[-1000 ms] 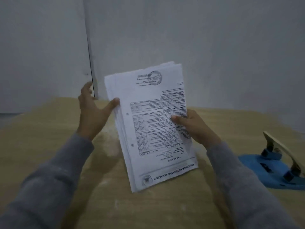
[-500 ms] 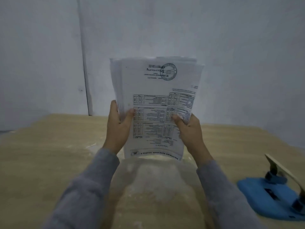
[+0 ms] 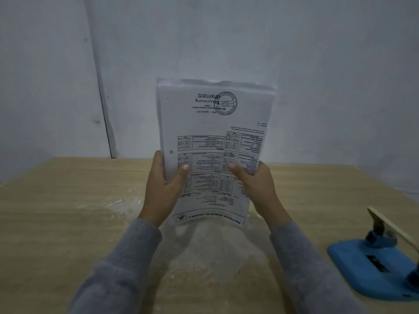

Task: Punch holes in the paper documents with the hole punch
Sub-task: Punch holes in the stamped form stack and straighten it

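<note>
A stack of printed paper documents stands upright in front of me, upside down, its bottom edge resting on the wooden table. A punched hole shows near the stack's left edge. My left hand grips the left edge, thumb on the front sheet. My right hand grips the right edge the same way. The blue hole punch sits on the table at the far right, its pale lever raised, apart from both hands.
A plain white wall rises right behind the table, with a dark vertical seam at the left. Pale dusty smears and small white scraps lie on the tabletop around the stack.
A second ago the stack was tilted and held mainly by my right hand. Both hands now grip it squared and upright on its bottom edge. The view has shifted a little.
</note>
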